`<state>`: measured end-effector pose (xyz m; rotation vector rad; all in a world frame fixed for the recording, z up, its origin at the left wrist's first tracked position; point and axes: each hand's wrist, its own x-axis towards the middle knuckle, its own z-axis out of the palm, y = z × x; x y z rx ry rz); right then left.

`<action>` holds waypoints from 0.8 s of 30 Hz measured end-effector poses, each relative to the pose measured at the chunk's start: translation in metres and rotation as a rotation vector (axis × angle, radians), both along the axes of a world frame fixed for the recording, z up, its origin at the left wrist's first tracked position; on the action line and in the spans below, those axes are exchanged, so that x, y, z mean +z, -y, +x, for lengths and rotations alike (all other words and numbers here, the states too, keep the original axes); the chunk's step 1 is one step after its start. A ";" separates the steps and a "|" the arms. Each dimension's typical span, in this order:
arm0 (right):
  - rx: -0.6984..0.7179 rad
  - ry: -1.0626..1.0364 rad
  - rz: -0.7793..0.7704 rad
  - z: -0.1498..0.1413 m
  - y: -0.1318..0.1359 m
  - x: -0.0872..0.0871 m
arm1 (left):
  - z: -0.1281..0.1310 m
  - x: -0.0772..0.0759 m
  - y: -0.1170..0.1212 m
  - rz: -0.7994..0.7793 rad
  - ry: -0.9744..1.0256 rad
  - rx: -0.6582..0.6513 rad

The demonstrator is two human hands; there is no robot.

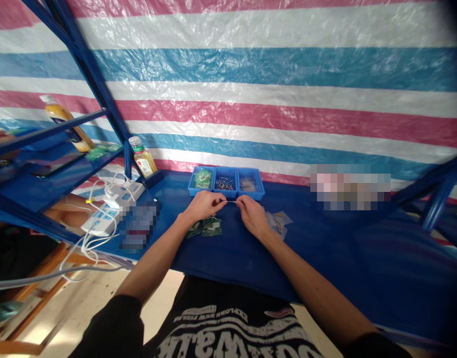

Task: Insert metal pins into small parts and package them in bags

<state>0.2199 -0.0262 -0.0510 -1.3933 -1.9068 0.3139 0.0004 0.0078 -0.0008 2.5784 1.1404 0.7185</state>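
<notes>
My left hand (205, 205) and my right hand (253, 218) meet at mid-table, fingertips pinched. Between them stretches a thin whitish strip (231, 201), held at both ends; its kind is too small to make out. Just beyond stand three joined blue bins (257, 195). The left one holds green packets (203, 179), the middle one loose metal screw-like pieces (224, 184), the right one clear plastic bags (247, 185). Several filled green packets (212, 227) lie below my left hand, partly covered by it. Clear bags with small pieces inside (278, 223) lie beside my right wrist.
On the left are a white power strip (101, 219) with tangled cables, a blurred-out flat object (140, 224) and a juice bottle (143, 158). A blue metal frame (90, 74) rises there, with another person's arm beyond. A blurred-out object (349, 188) lies at the right rear.
</notes>
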 end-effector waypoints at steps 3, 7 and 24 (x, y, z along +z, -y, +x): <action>-0.006 0.003 -0.018 0.000 0.000 0.000 | 0.000 0.000 0.000 0.003 0.000 -0.003; 0.000 -0.053 -0.021 -0.001 0.001 -0.001 | 0.000 0.000 0.000 -0.001 -0.002 -0.006; 0.012 -0.020 0.013 -0.001 0.001 0.000 | -0.001 -0.001 -0.001 0.000 0.002 -0.012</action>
